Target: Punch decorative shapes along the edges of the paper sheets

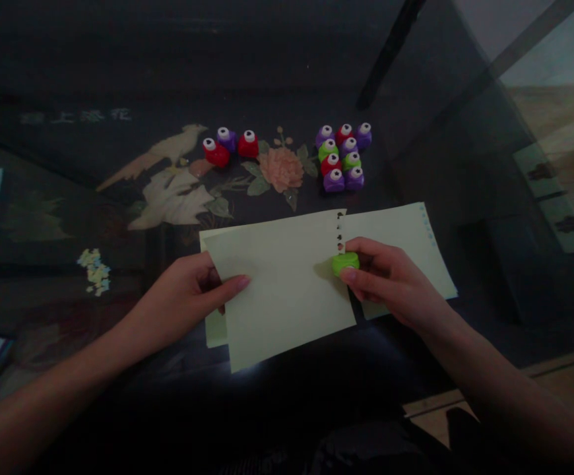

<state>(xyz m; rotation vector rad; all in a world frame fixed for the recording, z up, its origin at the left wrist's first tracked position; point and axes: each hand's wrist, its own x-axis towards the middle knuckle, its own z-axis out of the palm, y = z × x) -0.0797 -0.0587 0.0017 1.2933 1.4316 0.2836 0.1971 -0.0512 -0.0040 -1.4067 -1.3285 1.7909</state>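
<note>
A pale sheet of paper spans the space between my hands, with a row of small punched shapes along its right edge. My left hand pinches the sheet's left side, thumb on top and fingers beneath. In my right hand is a green craft punch, gripped between thumb and fingers at the sheet's right edge, just below the punched row. Under and beyond it lies another pale sheet, with bluish punched marks along its far right edge.
Several red, purple and green craft punches stand grouped at the back right. Two red punches and a purple punch stand further left. Small paper cut-outs are piled at left. The glass tabletop shows a flower-and-bird picture.
</note>
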